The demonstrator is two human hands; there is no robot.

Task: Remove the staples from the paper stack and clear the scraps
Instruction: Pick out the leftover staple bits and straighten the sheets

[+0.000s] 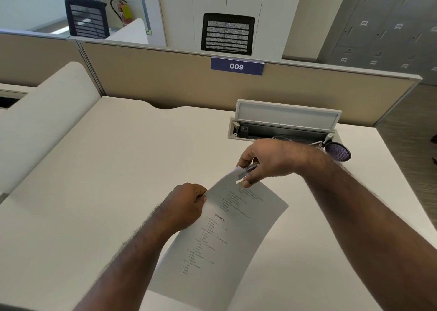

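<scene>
Above the desk [99,168], you hold the paper stack [227,239] up in both hands.
Your left hand [186,206] pinches its left edge; your right hand [267,161] clamps a blurred metal tool [247,170] at the far corner, hiding any staple. Its long axis runs away from you, tilting right.

Wide bare stretch of the white laminate desk [99,168] is lying open across the left and centre of the frame. Grey open-lidded cable box [283,123] and round purple mesh puck [337,151] are crowding the upper right; beige fabric partition [165,83] is walling off the back.
</scene>
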